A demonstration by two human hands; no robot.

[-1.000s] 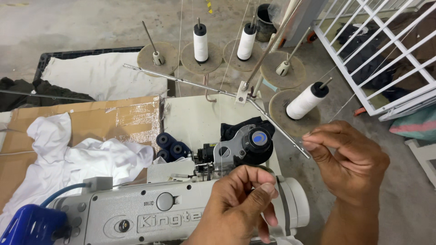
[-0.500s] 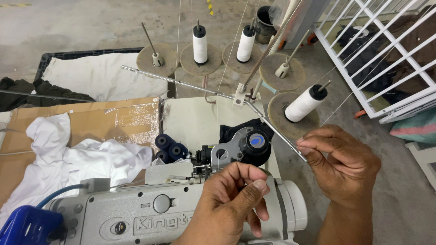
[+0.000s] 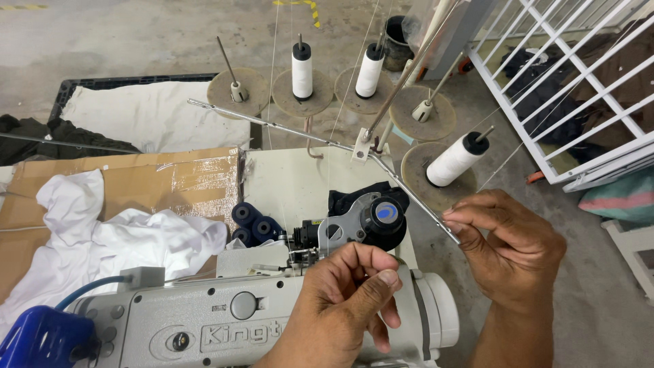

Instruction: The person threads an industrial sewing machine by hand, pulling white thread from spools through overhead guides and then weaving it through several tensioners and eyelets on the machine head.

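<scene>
Underneath everything lies the grey concrete floor (image 3: 136, 34), with a white metal grille (image 3: 579, 88) at the upper right. Next in size, a flattened cardboard sheet (image 3: 122, 184) covers the left of the table, and crumpled white cloth (image 3: 116, 245) is heaped on it. Below that cloth sits the grey sewing machine (image 3: 225, 327), running across the bottom of the view, with a blue part (image 3: 34, 337) at its left end and a black knob with a blue cap (image 3: 386, 217) at its upper right.

Behind the machine stands the thread stand (image 3: 306, 133), a thin metal rail over 5 round discs. 3 white thread cones show: 2 upright (image 3: 302, 68) (image 3: 370, 69) and 1 tilted one (image 3: 455, 160) at the right. 3 dark blue spools (image 3: 253, 226) lie just behind the machine head.

The left hand (image 3: 344, 303) rests over the machine's right end, fingers curled and thumb pressed to forefinger in a pinch; whether a thread sits in that pinch cannot be told. The right hand (image 3: 507, 242) is near the rail's right end, its thumb and fingers closed together at the rail tip, close beside the tilted cone. A thin thread (image 3: 501, 163) runs up from that hand toward the grille.
</scene>
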